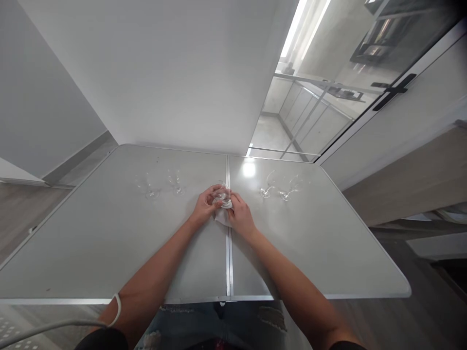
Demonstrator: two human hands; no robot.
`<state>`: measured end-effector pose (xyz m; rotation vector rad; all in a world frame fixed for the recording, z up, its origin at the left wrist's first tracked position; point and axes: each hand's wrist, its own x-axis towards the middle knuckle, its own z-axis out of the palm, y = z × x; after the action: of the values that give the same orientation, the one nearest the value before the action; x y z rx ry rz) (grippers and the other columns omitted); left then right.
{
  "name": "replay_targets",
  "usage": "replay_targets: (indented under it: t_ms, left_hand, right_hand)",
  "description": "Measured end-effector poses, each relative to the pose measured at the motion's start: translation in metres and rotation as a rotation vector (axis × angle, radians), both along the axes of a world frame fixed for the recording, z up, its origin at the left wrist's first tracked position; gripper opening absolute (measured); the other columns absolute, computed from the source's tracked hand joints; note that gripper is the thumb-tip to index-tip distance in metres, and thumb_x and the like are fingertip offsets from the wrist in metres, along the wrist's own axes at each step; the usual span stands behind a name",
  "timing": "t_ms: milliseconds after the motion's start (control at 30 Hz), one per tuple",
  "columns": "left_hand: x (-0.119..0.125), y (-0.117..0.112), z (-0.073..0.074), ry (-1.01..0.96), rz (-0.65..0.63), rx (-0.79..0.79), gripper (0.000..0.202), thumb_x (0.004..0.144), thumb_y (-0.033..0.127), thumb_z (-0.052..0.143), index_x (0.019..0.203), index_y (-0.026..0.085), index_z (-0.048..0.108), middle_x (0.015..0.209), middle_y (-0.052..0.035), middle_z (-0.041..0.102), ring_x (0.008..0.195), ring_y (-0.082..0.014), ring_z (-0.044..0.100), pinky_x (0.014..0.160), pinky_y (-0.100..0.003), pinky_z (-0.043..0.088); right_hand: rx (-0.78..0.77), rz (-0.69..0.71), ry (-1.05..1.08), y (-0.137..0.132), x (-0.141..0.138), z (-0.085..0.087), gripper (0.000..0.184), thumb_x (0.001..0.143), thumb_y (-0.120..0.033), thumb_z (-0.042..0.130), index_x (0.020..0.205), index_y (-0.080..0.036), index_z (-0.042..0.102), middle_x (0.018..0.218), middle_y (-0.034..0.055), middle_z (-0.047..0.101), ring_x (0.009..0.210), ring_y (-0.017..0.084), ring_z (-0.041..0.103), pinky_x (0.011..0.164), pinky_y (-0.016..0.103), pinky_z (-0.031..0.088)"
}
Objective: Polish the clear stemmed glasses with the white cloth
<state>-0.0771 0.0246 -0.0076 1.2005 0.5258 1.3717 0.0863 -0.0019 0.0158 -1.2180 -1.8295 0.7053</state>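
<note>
Over the seam in the middle of the table, a clear stemmed glass (223, 195) is held between both hands. My left hand (204, 206) grips it from the left, thumb and fingers closed around it. On the other side my right hand (241, 214) is closed on a white cloth (221, 217), pressing it to the glass near its foot. The cloth hangs down below the fingers. Part of the glass is hidden by the fingers. To the left stand two more stemmed glasses, one farther out (152, 193) and one nearer (177, 189).
Two further stemmed glasses, one nearer (265, 192) and one farther right (285, 195), stand right of my hands. The pale folding table (91, 243) has a metal rim. A white wall (164, 73) rises behind it. A white cable (65, 323) runs by my left arm.
</note>
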Motion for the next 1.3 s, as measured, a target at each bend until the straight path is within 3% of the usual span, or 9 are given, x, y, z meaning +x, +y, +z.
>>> replay_targets:
  t_ms: [133,267,500,567,733,800,1000,1167,1300]
  left_hand:
    - [-0.003,-0.005,0.004,-0.01,-0.073,-0.087,0.066,0.077,0.048,0.083,0.131,0.016,0.062,0.129,-0.0196,0.068,0.122,-0.0321,0.065,0.104,-0.043,0.05]
    - [-0.005,-0.007,0.007,-0.006,-0.173,-0.127,0.07,0.076,0.056,0.081,0.129,0.014,0.064,0.125,-0.0213,0.07,0.106,-0.0304,0.072,0.094,-0.04,0.056]
    - [-0.001,-0.001,0.005,-0.06,0.061,-0.058,0.065,0.07,0.043,0.089,0.123,0.016,0.064,0.122,-0.0182,0.071,0.121,-0.0306,0.065,0.104,-0.043,0.05]
    - [-0.001,-0.001,0.004,-0.05,0.053,-0.069,0.063,0.073,0.043,0.087,0.124,0.015,0.063,0.123,-0.0188,0.071,0.12,-0.0304,0.065,0.105,-0.044,0.049]
    - [-0.005,-0.005,0.003,-0.009,-0.1,-0.114,0.066,0.078,0.051,0.081,0.13,0.016,0.061,0.125,-0.0202,0.069,0.114,-0.0306,0.068,0.101,-0.044,0.052]
    - [-0.005,-0.005,0.002,-0.011,-0.115,-0.109,0.066,0.078,0.052,0.081,0.13,0.016,0.061,0.125,-0.0199,0.069,0.112,-0.0301,0.069,0.098,-0.042,0.053]
    - [-0.002,-0.001,0.001,-0.079,0.012,-0.068,0.066,0.072,0.037,0.089,0.129,0.019,0.06,0.124,-0.0149,0.069,0.118,-0.0266,0.065,0.098,-0.038,0.053]
    - [-0.003,-0.002,0.005,-0.007,0.05,-0.128,0.072,0.064,0.031,0.093,0.127,0.018,0.062,0.121,-0.0136,0.068,0.104,-0.024,0.069,0.094,-0.037,0.055]
    - [-0.004,-0.002,0.013,-0.036,0.089,-0.13,0.065,0.063,0.029,0.094,0.117,0.02,0.058,0.122,-0.0133,0.069,0.102,-0.0258,0.072,0.094,-0.04,0.055]
  right_hand:
    - [-0.288,0.245,0.335,-0.001,0.002,0.005,0.033,0.09,-0.036,0.061,0.119,-0.022,0.057,0.093,0.0052,0.069,0.086,0.023,0.064,0.079,0.035,0.051]
    - [-0.676,0.583,0.52,-0.001,0.008,0.011,0.032,0.091,-0.05,0.057,0.099,-0.019,0.058,0.076,0.0042,0.065,0.066,0.02,0.061,0.064,0.033,0.051]
    - [-0.026,0.089,-0.046,0.007,0.005,0.002,0.015,0.09,-0.028,0.053,0.099,-0.02,0.061,0.093,0.0099,0.068,0.084,0.024,0.059,0.086,0.039,0.047]
    - [-0.098,0.143,0.012,0.009,0.006,0.001,0.015,0.09,-0.03,0.053,0.096,-0.02,0.061,0.088,0.0088,0.067,0.081,0.023,0.059,0.082,0.038,0.048]
    - [-0.681,0.58,0.464,0.009,0.018,0.01,0.037,0.092,-0.052,0.055,0.102,-0.017,0.063,0.075,0.0043,0.063,0.066,0.02,0.06,0.064,0.033,0.051]
    - [-0.683,0.619,0.473,0.009,0.02,0.013,0.04,0.093,-0.052,0.054,0.106,-0.016,0.065,0.075,0.005,0.064,0.066,0.02,0.061,0.064,0.033,0.051]
    - [-0.026,0.262,-0.034,0.011,0.018,0.009,0.028,0.09,-0.019,0.048,0.108,-0.022,0.068,0.087,0.0042,0.071,0.073,0.019,0.061,0.069,0.028,0.046]
    - [0.008,0.269,-0.011,0.012,0.019,0.002,0.03,0.086,-0.014,0.043,0.098,-0.021,0.07,0.075,0.0014,0.068,0.065,0.017,0.059,0.065,0.026,0.043]
    - [0.026,-0.084,0.226,0.01,0.019,0.006,0.033,0.089,-0.02,0.041,0.106,-0.02,0.07,0.087,0.003,0.071,0.074,0.018,0.062,0.07,0.027,0.046]
